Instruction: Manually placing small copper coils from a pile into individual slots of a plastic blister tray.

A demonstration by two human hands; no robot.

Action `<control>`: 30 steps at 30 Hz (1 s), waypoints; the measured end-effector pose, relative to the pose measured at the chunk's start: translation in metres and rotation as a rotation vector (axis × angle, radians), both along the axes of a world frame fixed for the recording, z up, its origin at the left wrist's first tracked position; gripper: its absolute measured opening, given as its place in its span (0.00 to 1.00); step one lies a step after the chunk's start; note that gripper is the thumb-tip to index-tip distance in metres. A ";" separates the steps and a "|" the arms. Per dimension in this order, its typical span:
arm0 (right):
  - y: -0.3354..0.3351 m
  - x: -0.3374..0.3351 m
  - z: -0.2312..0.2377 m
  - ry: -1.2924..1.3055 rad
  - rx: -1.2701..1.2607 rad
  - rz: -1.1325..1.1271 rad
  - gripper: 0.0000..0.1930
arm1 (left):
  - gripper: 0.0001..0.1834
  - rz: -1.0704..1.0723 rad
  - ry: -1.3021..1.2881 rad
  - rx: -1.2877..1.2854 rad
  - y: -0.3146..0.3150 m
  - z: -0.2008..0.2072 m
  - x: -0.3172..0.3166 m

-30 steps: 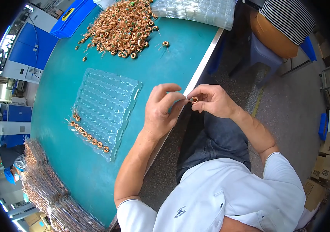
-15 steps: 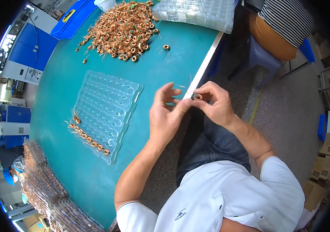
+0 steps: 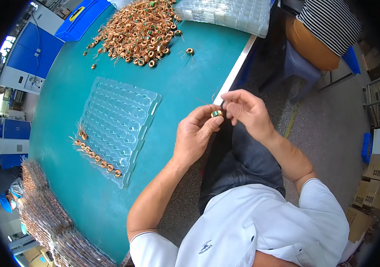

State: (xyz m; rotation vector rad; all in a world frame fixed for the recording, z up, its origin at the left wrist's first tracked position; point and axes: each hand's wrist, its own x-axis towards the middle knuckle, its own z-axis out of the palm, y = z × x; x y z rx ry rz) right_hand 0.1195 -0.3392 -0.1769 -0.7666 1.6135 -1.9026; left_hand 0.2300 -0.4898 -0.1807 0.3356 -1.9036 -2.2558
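Observation:
My left hand (image 3: 194, 133) pinches a copper-wound toroid coil (image 3: 217, 114) between thumb and fingers, just off the table's edge. The coil has a green patch, and its thin wire leads stick up. My right hand (image 3: 248, 113) is beside the coil, fingers bent and slightly apart, with nothing visible in them. On the table to the left lies a clear plastic tray (image 3: 119, 113) with rows of pockets. A row of coils (image 3: 97, 158) fills its near left edge, and a couple more sit at the start of the adjoining row.
A large heap of coils (image 3: 139, 33) lies at the far side, with one loose coil (image 3: 190, 51) to its right. Stacked clear trays (image 3: 225, 18) stand far right, a blue bin (image 3: 81, 20) far left. Filled trays (image 3: 50, 209) are piled near left. A person (image 3: 317, 40) sits far right.
The coil has passed from my right hand's fingers to my left hand's, and its green patch now shows. My right fingers have come away from it. The view has shifted slightly.

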 end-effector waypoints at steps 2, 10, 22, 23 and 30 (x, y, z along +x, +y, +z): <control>-0.003 -0.010 0.006 -0.004 0.042 0.048 0.15 | 0.16 -0.026 -0.040 -0.156 -0.002 -0.001 0.001; 0.000 -0.045 0.024 0.012 0.302 0.356 0.10 | 0.14 -0.092 0.024 -0.681 -0.011 0.014 0.001; -0.005 -0.061 0.028 0.237 0.565 0.756 0.05 | 0.11 -0.197 0.228 -1.050 -0.011 0.008 -0.001; -0.005 -0.057 0.031 0.419 0.600 0.712 0.05 | 0.11 -0.215 0.223 -1.059 -0.011 0.007 -0.001; 0.002 -0.054 0.042 0.290 0.291 0.187 0.16 | 0.16 0.185 -0.023 -0.286 -0.012 0.004 0.001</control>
